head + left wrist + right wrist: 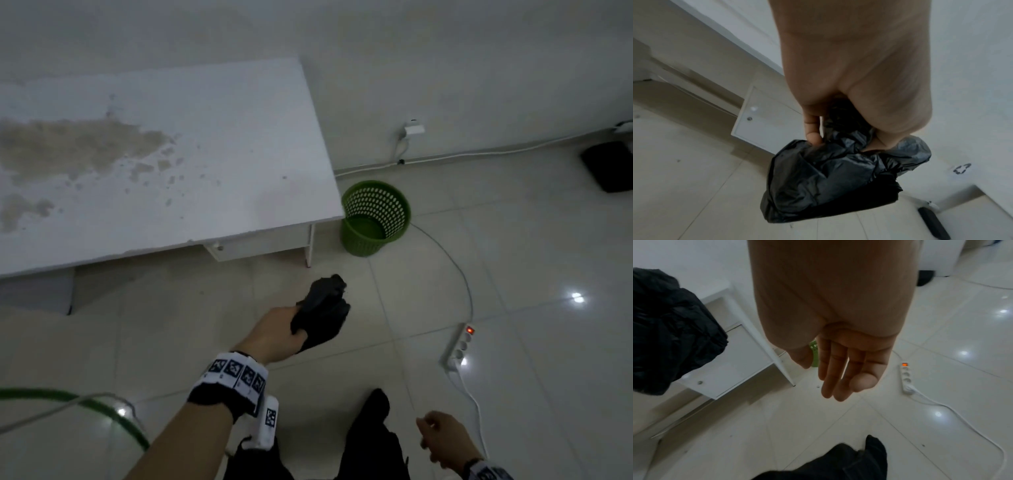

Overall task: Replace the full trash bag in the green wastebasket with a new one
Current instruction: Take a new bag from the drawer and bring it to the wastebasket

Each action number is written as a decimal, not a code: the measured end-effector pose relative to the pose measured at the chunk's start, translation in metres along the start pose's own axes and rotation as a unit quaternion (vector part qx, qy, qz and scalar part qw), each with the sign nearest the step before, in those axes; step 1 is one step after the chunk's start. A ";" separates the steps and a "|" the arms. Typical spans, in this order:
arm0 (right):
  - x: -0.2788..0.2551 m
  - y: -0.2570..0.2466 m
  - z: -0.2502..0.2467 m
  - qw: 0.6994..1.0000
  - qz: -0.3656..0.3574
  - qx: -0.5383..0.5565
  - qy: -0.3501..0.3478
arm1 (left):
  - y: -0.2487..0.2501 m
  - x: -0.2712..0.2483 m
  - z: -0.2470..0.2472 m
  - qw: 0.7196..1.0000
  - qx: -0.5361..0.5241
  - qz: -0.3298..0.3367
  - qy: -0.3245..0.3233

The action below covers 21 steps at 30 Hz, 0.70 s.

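Note:
The green perforated wastebasket (375, 217) stands on the tiled floor beside the white table's right corner, with no bag inside it. My left hand (279, 334) is held out over the floor, short of the basket, and grips a crumpled black trash bag (322, 313). In the left wrist view my fingers (812, 128) curl round the bunched black trash bag (828, 178), which hangs below the fist. My right hand (436, 437) hangs low at the right, holding nothing; the right wrist view shows its fingers (835, 369) straight and relaxed. A sliver of the green wastebasket (813, 353) shows behind them.
A white table (154, 164) with a stained top fills the left. A white power strip (460, 346) with a lit red switch and cable lies on the floor at the right. A black object (608, 166) sits by the far wall. A green hose (78, 402) curves at lower left.

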State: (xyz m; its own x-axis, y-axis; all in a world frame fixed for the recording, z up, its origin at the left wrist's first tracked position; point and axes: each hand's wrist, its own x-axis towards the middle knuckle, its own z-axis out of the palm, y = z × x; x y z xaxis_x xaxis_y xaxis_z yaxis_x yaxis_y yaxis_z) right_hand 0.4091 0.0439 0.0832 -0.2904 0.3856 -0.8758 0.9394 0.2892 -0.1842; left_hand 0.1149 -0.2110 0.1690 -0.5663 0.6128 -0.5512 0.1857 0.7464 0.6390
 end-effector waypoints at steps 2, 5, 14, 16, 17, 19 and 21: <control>0.007 0.016 -0.023 1.000 0.017 0.007 -0.003 | 0.016 0.019 0.022 1.000 0.003 -0.021 -0.021; 0.033 0.013 -0.059 0.998 -0.050 -0.012 0.029 | 0.027 0.043 0.047 0.996 0.017 -0.070 -0.045; 0.056 -0.129 -0.219 0.954 -0.280 0.068 0.080 | 0.030 0.074 0.078 0.971 0.037 -0.225 -0.072; 0.072 -0.150 -0.244 0.953 -0.286 0.071 0.071 | 0.037 0.092 0.076 0.969 0.040 -0.229 -0.085; 0.081 -0.156 -0.254 0.955 -0.284 0.064 0.065 | 0.042 0.105 0.073 0.970 0.036 -0.224 -0.087; 0.106 -0.161 -0.268 0.960 -0.270 0.043 0.055 | 0.058 0.139 0.065 0.974 0.025 -0.208 -0.082; 0.132 -0.161 -0.280 0.970 -0.237 0.029 0.053 | 0.082 0.182 0.053 0.980 0.007 -0.189 -0.069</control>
State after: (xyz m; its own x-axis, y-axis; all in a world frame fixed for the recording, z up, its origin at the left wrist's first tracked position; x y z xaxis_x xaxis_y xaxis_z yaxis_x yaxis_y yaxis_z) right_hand 0.1685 0.2933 0.1223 -0.7062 0.3104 -0.6363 0.7037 0.4072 -0.5823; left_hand 0.0695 -0.0247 0.0925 -0.4836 0.3202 -0.8146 -0.0047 0.9297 0.3682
